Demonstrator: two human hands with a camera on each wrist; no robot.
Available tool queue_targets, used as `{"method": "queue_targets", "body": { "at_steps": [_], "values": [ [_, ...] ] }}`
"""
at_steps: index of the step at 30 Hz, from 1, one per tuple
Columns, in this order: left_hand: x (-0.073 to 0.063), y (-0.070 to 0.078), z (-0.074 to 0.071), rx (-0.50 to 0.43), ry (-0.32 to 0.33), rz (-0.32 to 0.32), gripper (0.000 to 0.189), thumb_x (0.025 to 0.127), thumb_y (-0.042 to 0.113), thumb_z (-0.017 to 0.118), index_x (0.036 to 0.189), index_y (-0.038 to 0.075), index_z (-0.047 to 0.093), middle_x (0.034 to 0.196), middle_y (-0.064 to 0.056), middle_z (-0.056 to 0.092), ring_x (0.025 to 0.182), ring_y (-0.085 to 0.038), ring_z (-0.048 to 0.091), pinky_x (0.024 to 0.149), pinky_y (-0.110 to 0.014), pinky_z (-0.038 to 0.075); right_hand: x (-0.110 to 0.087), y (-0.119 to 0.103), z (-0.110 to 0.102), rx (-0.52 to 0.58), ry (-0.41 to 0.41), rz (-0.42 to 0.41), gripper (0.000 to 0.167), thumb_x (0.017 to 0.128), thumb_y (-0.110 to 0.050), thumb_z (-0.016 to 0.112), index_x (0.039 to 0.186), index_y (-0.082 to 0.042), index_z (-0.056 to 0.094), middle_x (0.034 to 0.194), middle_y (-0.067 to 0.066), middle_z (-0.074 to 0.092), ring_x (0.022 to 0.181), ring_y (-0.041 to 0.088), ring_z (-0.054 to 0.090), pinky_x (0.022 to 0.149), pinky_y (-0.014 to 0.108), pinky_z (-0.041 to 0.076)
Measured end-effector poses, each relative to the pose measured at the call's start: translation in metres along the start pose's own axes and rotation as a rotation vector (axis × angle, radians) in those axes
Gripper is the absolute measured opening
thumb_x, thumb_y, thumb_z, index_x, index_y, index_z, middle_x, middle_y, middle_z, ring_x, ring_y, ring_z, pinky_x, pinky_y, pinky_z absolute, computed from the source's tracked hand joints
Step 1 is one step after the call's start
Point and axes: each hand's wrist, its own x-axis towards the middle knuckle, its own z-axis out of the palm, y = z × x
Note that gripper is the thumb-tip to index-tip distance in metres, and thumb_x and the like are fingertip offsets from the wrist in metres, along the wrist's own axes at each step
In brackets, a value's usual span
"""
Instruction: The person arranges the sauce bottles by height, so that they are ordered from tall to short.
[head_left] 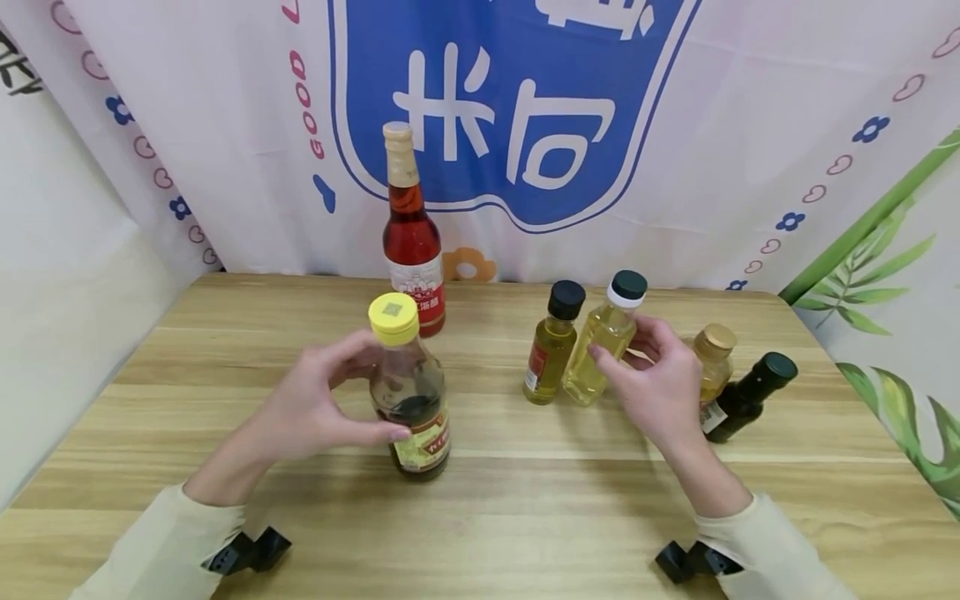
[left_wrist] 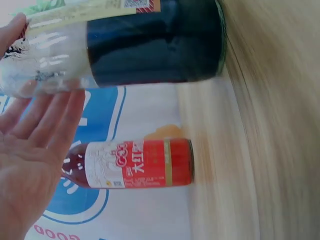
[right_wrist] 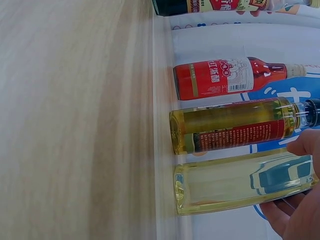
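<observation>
My left hand (head_left: 311, 408) holds a bottle of dark sauce (head_left: 411, 383) with a yellow cap, thumb in front and fingers at its far side. The left wrist view shows the dark liquid inside this bottle (left_wrist: 155, 45) close up. My right hand (head_left: 666, 387) grips a clear bottle of pale yellow oil (head_left: 596, 354) by its upper part. That bottle has a dark green cap and stands nearly upright. Close on its left is a smaller oil bottle (head_left: 551, 354) with a black cap and red label, also seen in the right wrist view (right_wrist: 235, 125).
A tall red vinegar bottle (head_left: 415, 242) stands at the back of the wooden table (head_left: 510, 533). Right of my right hand are a gold-capped bottle (head_left: 716, 354) and a dark bottle (head_left: 746, 404) with a green cap. A printed white curtain (head_left: 255, 192) hangs behind.
</observation>
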Motion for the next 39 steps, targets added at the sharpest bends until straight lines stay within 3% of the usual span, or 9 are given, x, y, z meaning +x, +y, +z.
{"method": "queue_targets", "body": {
  "at_steps": [4, 9, 12, 19, 27, 35, 39],
  "values": [
    [0.001, 0.007, 0.004, 0.031, 0.046, -0.069, 0.07, 0.067, 0.003, 0.099, 0.13, 0.004, 0.067, 0.12, -0.006, 0.076, 0.107, -0.006, 0.071, 0.096, -0.02, 0.06, 0.0, 0.0, 0.001, 0.005, -0.001, -0.004, 0.049, 0.088, -0.007, 0.083, 0.133, 0.004, 0.065, 0.123, 0.021, 0.074, 0.109, 0.025, 0.07, 0.086, 0.01, 0.058],
    [0.006, 0.012, 0.008, 0.081, 0.107, -0.134, 0.064, 0.07, 0.009, 0.099, 0.127, 0.008, 0.069, 0.114, -0.001, 0.076, 0.101, -0.008, 0.07, 0.095, -0.018, 0.058, 0.0, 0.0, 0.002, 0.003, 0.008, -0.022, 0.049, 0.087, -0.005, 0.083, 0.132, 0.006, 0.065, 0.123, 0.022, 0.074, 0.106, 0.019, 0.07, 0.086, 0.01, 0.058],
    [0.012, 0.015, 0.01, 0.092, 0.141, -0.176, 0.064, 0.073, 0.013, 0.099, 0.129, 0.012, 0.069, 0.115, 0.001, 0.075, 0.099, -0.01, 0.07, 0.094, -0.017, 0.058, 0.0, 0.0, 0.003, 0.004, 0.009, -0.027, 0.049, 0.087, -0.004, 0.083, 0.131, 0.007, 0.065, 0.123, 0.022, 0.074, 0.105, 0.018, 0.069, 0.085, 0.009, 0.057],
    [0.034, 0.02, 0.014, 0.116, 0.195, -0.292, 0.068, 0.075, 0.024, 0.099, 0.134, 0.016, 0.067, 0.124, 0.0, 0.074, 0.107, -0.016, 0.072, 0.092, -0.015, 0.057, -0.001, -0.001, 0.004, 0.045, -0.01, -0.007, 0.05, 0.088, -0.005, 0.083, 0.133, 0.005, 0.064, 0.128, 0.025, 0.072, 0.114, 0.032, 0.071, 0.086, 0.007, 0.056],
    [0.056, 0.02, 0.024, 0.193, 0.326, -0.27, 0.068, 0.075, 0.026, 0.099, 0.135, 0.014, 0.068, 0.108, -0.004, 0.077, 0.094, -0.018, 0.072, 0.083, -0.015, 0.057, -0.001, -0.003, 0.005, 0.028, -0.023, 0.003, 0.05, 0.088, -0.005, 0.082, 0.133, 0.006, 0.063, 0.128, 0.024, 0.072, 0.115, 0.033, 0.071, 0.088, 0.009, 0.057],
    [0.083, 0.021, 0.033, 0.152, 0.402, -0.32, 0.068, 0.079, 0.029, 0.096, 0.138, 0.012, 0.067, 0.13, -0.007, 0.076, 0.112, -0.024, 0.075, 0.097, -0.043, 0.063, 0.001, 0.001, 0.003, 0.014, -0.005, -0.007, 0.051, 0.088, -0.004, 0.082, 0.133, 0.007, 0.063, 0.127, 0.024, 0.072, 0.114, 0.033, 0.071, 0.087, 0.01, 0.058],
    [0.095, 0.018, 0.039, 0.124, 0.428, -0.343, 0.068, 0.08, 0.03, 0.096, 0.139, 0.012, 0.067, 0.133, -0.008, 0.075, 0.114, -0.025, 0.074, 0.098, -0.044, 0.062, 0.0, 0.001, 0.001, 0.016, -0.002, -0.008, 0.05, 0.088, -0.003, 0.081, 0.133, 0.008, 0.062, 0.127, 0.025, 0.072, 0.114, 0.033, 0.071, 0.087, 0.01, 0.057]
  ]
}}
